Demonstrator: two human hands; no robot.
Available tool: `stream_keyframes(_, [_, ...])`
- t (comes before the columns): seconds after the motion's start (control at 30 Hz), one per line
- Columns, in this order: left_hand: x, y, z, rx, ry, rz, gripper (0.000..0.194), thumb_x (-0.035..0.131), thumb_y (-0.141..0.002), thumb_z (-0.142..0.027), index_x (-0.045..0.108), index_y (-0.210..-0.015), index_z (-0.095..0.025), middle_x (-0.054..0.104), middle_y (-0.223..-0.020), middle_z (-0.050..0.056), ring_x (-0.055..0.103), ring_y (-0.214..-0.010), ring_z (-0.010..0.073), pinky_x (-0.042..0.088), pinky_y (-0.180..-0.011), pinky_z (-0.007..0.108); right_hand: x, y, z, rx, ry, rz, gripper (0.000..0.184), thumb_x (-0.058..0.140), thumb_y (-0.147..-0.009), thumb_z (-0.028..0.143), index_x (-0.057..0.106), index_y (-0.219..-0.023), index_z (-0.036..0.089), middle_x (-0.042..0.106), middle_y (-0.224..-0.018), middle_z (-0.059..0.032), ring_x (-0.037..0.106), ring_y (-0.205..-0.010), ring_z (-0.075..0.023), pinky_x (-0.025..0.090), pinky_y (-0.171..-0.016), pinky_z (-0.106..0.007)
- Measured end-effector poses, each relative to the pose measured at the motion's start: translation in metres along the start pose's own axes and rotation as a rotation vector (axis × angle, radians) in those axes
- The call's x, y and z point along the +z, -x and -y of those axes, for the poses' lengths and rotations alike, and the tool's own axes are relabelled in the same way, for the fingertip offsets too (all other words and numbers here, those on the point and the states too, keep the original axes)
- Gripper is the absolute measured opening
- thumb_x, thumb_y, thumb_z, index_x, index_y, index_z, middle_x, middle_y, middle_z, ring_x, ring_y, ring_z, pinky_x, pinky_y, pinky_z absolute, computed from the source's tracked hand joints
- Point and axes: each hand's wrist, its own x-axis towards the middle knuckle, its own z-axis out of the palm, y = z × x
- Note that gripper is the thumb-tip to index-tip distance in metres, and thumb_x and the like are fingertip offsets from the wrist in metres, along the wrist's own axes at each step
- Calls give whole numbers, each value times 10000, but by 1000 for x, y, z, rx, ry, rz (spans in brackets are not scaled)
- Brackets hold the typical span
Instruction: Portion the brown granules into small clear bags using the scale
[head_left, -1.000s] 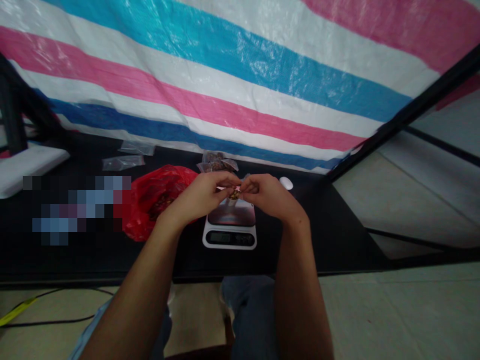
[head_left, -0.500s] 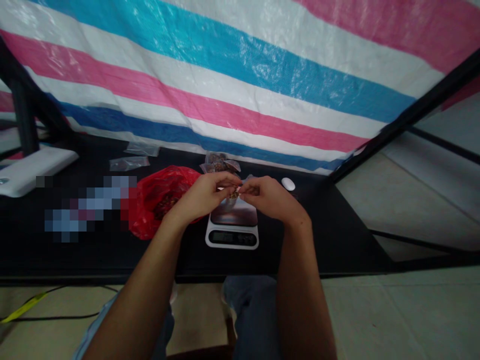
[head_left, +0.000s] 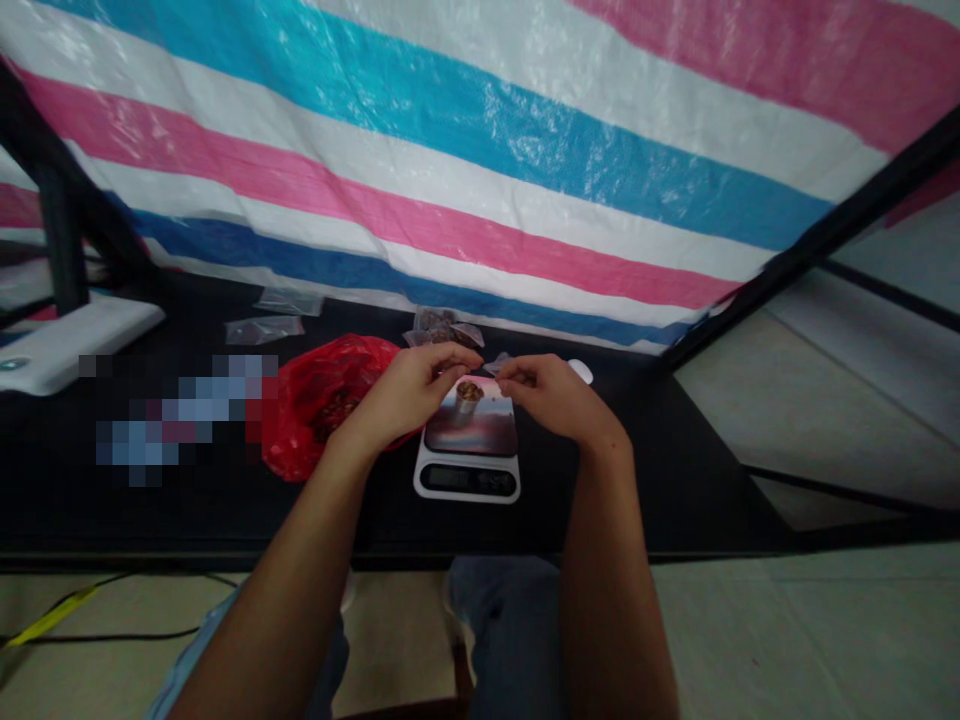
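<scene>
A small cup (head_left: 469,405) filled with brown bits stands upright on the metal plate of a white kitchen scale (head_left: 466,488). To the cup's left hovers my left hand (head_left: 424,388), its thumb and fingers apart with nothing seen between them. On the other side is my right hand (head_left: 551,395), thumb and fingertips drawn together near the plate's far right corner. Whether they pinch anything small cannot be made out. Beside my left wrist lies an open red plastic bag (head_left: 300,440) with more brown bits inside.
Behind the scale lie filled clear bags (head_left: 442,328). Flat clear bags (head_left: 264,329) rest at the back left, and a white round object (head_left: 580,371) is at the right. A striped sheet (head_left: 450,180) hangs behind the black table (head_left: 600,510).
My hands have drawn apart from the cup, the right one moving rightward. The cup now stands uncovered on the scale. The view has shifted slightly.
</scene>
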Motion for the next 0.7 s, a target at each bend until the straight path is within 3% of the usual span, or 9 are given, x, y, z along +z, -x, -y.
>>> stream_keyframes(0.17, [-1,1,2,-20,-88,34,283,590,-963,-261,792,-1134,-160,818,-1213,109,753,-1145,251,574,-1046,389,6,-4,-9,109,93,30,143,676,-865,110,810,-838,151,801,-829,-59,712,-754,-187,477,-697,-268])
stream_keyframes(0.43, [-2,1,2,-19,-148,56,289,567,-968,-232,803,-1126,-178,826,-1205,94,765,-1140,237,581,-1044,357,17,-12,-5,138,147,61,141,702,-862,84,807,-826,170,810,-832,-62,734,-764,-195,494,-706,-271])
stream_keyframes(0.7, [-5,4,1,-32,-177,77,308,543,-972,-203,802,-1136,-163,827,-1203,96,759,-1150,232,574,-1052,359,15,-11,-6,159,177,38,117,696,-869,93,790,-840,155,805,-848,-69,729,-773,-192,486,-696,-266])
